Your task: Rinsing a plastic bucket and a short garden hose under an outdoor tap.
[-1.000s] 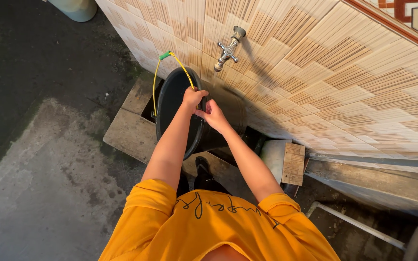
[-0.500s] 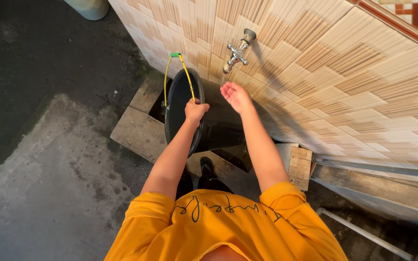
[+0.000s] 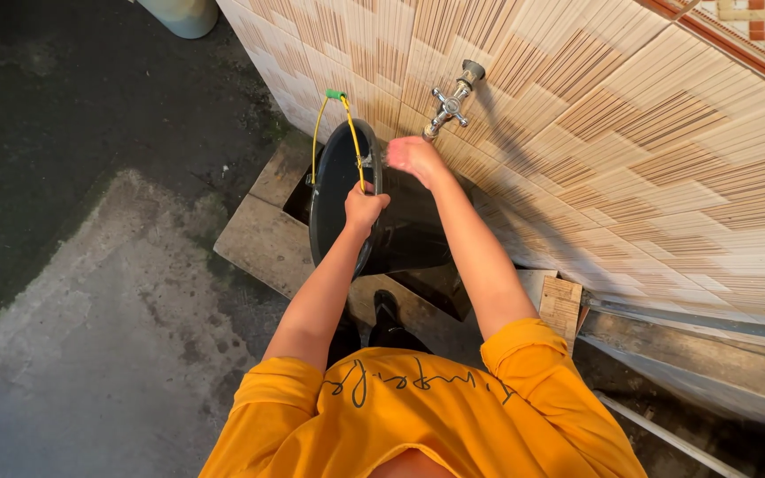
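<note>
Left hand (image 3: 364, 209) grips rim of black bucket (image 3: 338, 190) at frame centre; right hand (image 3: 413, 158) loosely cupped, holding nothing, under metal tap (image 3: 450, 104) on tiled wall (image 3: 630, 150).

Beige tiled wall (image 3: 630, 150) with streaked pattern, topped by a red-brown patterned border (image 3: 759, 22). Dark ground (image 3: 90, 97) at left, beside a pale worn concrete patch (image 3: 90, 354). Small wooden block (image 3: 561, 305) at the wall's foot. Pale green container (image 3: 186, 13) at top edge. White pipe (image 3: 666, 434) lower right.
</note>
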